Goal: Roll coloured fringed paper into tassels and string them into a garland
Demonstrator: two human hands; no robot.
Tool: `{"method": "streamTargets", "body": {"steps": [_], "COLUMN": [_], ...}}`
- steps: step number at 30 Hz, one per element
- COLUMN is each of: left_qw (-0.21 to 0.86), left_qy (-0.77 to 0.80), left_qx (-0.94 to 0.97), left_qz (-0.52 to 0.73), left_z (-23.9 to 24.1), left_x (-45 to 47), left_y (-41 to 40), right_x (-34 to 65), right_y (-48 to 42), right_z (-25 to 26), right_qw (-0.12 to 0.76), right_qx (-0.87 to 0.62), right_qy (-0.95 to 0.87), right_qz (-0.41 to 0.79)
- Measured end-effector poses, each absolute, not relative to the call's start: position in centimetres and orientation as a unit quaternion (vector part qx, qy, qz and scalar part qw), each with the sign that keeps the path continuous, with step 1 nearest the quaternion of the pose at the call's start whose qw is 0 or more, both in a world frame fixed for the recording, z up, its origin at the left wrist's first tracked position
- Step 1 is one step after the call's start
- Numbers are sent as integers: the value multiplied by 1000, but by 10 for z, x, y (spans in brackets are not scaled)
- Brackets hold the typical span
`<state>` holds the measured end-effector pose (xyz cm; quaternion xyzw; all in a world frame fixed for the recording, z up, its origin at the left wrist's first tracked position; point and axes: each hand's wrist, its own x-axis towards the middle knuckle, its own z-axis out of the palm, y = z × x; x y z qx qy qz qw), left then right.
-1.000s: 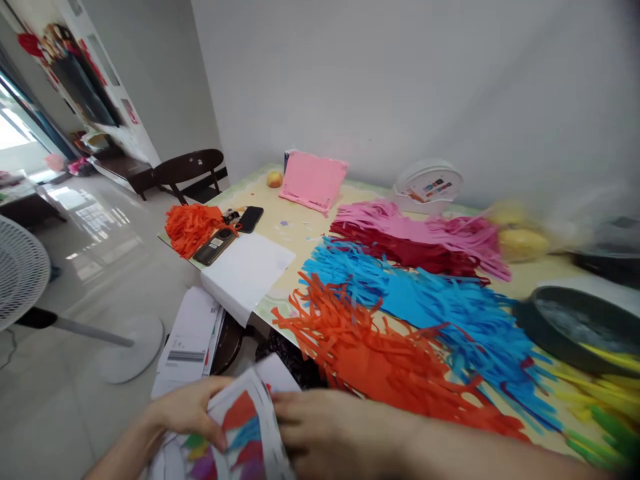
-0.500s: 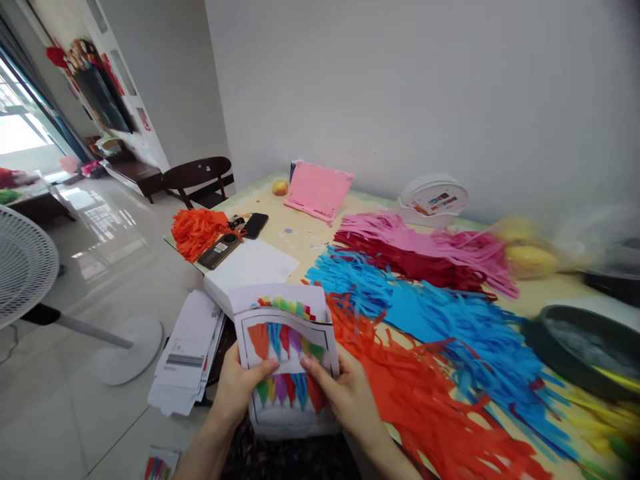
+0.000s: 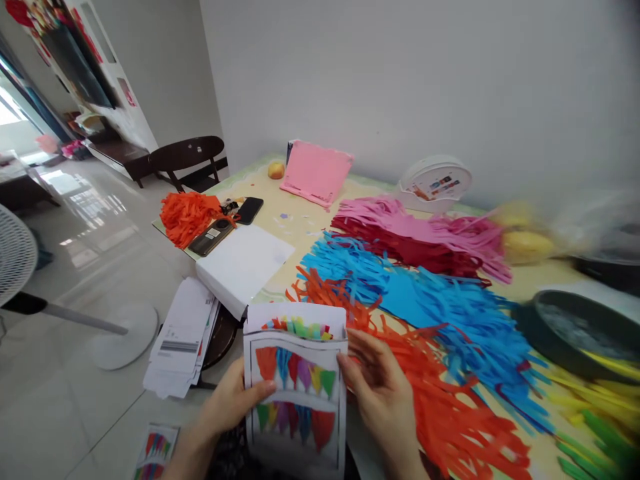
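Note:
My left hand (image 3: 227,403) grips the left edge of a small stack of white printed sheets (image 3: 297,380) showing rows of coloured triangle flags. My right hand (image 3: 383,393) holds the stack's right edge, thumb on the front, fingers partly spread behind. The sheets stand upright over the table's near edge. Just beyond them lies fringed orange paper (image 3: 425,387), then fringed blue paper (image 3: 430,300), dark red paper (image 3: 415,253) and pink paper (image 3: 410,223).
A white sheet (image 3: 245,263), two phones (image 3: 213,237), an orange paper pile (image 3: 187,213), a pink tablet stand (image 3: 315,173) and a dark round pan (image 3: 580,330) are on the table (image 3: 295,227). Papers (image 3: 180,337) rest on a stool. A fan (image 3: 30,280) stands left. One printed sheet (image 3: 155,450) lies on the floor.
The printed sheets came up from my lap into an upright two-handed hold. My right hand slid to the stack's right edge and its fingers loosened.

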<state>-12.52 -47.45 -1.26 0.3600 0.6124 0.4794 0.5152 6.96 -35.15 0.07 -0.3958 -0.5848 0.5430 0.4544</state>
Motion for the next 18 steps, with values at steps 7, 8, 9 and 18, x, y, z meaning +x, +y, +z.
{"method": "streamTargets", "body": {"steps": [7,8,9,18], "left_qw": [409,380,354,306], "left_qy": [604,599,598,632], "left_qx": [290,270,261,343], "left_qz": [620,652,670,624], "left_z": [-13,-12,-11,-14], "left_x": [-117,-117,-116,-126], "left_y": [-465,-462,-459,-457], "right_x": [72,72,73,79], "right_y": [-348,-347,-347,-336], "right_z": [-16,-17,-18,-17], "right_qw": [441,437,431,380], "right_qx": [-419,-414,-408,-379], "right_qy": [-538,-535,-533,-570], "right_qz": [584,593,602,622]}}
